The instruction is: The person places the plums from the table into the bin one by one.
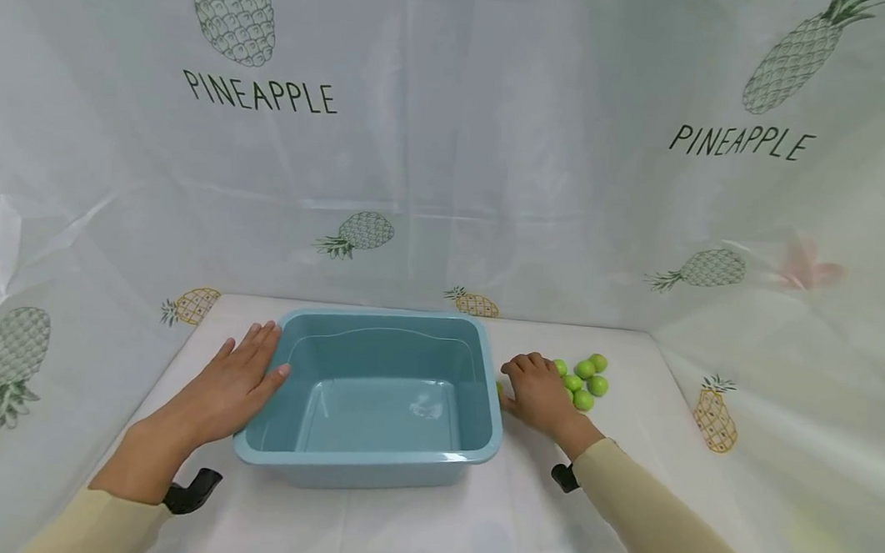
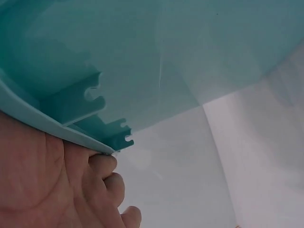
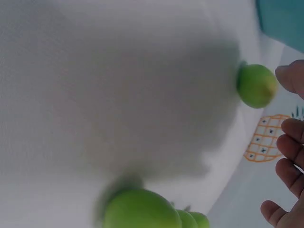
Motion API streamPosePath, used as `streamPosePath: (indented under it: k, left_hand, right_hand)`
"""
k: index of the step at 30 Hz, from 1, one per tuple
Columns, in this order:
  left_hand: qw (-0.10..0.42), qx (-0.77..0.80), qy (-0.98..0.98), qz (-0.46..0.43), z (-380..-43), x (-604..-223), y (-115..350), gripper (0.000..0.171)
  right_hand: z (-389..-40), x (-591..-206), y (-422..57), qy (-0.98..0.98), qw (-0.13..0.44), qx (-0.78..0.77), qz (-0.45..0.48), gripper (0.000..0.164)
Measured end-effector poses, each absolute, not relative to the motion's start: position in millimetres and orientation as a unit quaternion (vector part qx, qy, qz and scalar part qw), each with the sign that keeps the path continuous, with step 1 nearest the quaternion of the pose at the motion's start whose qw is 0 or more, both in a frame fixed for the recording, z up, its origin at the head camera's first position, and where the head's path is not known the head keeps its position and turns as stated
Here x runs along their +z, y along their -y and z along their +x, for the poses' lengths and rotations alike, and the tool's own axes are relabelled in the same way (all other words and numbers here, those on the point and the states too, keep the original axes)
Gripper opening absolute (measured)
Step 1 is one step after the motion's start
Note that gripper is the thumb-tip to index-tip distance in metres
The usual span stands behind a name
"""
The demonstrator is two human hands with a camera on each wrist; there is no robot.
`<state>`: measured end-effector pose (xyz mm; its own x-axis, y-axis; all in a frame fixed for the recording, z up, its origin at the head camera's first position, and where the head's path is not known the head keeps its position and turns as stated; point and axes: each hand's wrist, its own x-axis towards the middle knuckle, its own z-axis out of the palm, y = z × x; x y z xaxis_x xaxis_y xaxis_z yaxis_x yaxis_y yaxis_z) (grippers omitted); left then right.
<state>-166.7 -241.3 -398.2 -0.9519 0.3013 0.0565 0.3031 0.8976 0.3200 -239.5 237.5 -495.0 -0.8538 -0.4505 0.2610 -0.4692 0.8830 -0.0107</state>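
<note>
My left hand (image 1: 236,383) lies along the left rim of a light blue plastic basin (image 1: 366,453), its fingers straight. The left wrist view has the palm against the outer edge of that rim (image 2: 52,129). On the basin's right side, my right hand (image 1: 540,392) is low over the table, fingers spread and slightly bent, holding nothing. One lime (image 3: 256,86) sits by itself between the basin and this hand, close to the thumb (image 3: 292,78). Several more limes (image 1: 584,369) are grouped just right of the hand, which partly hides them.
The table has a white cover (image 1: 660,421). Behind and beside it hangs a pale curtain (image 1: 449,160) printed with pineapples. Black straps or mounts (image 1: 193,491) are on both wrists. Only the basin's bare inside bottom (image 1: 375,415) shows between its walls.
</note>
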Motion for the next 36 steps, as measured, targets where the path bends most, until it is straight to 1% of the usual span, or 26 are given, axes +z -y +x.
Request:
streamPosePath:
  k: [3, 6, 10, 13, 17, 22, 28, 32, 36]
  left_hand:
    - [0.002, -0.167, 0.974, -0.152, -165.8, -397.4, 240.4, 0.077]
    - [-0.001, -0.169, 0.974, -0.150, -164.6, -396.1, 239.7, 0.077]
    - [-0.002, -0.172, 0.974, -0.149, -164.1, -395.1, 239.8, 0.077]
    - [-0.003, -0.177, 0.973, -0.148, -163.8, -395.4, 240.0, 0.077]
    - [-0.003, -0.185, 0.971, -0.151, -164.8, -397.1, 236.9, 0.076]
    - [0.004, -0.182, 0.971, -0.157, -166.0, -398.9, 224.0, 0.075]
    - [0.016, -0.156, 0.974, -0.164, -165.6, -396.4, 202.4, 0.074]
    - [0.020, -0.118, 0.979, -0.168, -164.0, -392.1, 196.8, 0.073]
    - [0.021, -0.108, 0.979, -0.172, -162.6, -390.0, 197.8, 0.072]
  right_hand:
    - [-241.9, -505.0, -235.6, 0.960, 0.133, 0.025, 0.247, 0.037]
    - [-244.1, -511.7, -233.1, 0.962, 0.126, 0.019, 0.242, 0.037]
    - [-247.3, -516.7, -230.3, 0.965, 0.114, 0.008, 0.234, 0.032]
    - [-248.9, -515.2, -230.2, 0.967, 0.105, 0.012, 0.233, 0.030]
    - [-250.1, -504.4, -240.3, 0.971, 0.097, 0.049, 0.212, 0.033]
    - [-251.3, -478.4, -268.7, 0.973, 0.106, 0.078, 0.190, 0.035]
    - [-250.4, -433.1, -291.4, 0.971, 0.123, 0.092, 0.185, 0.038]
    - [-250.8, -396.4, -284.9, 0.964, 0.132, 0.099, 0.207, 0.035]
    - [-251.3, -357.1, -256.6, 0.953, 0.132, 0.103, 0.251, 0.033]
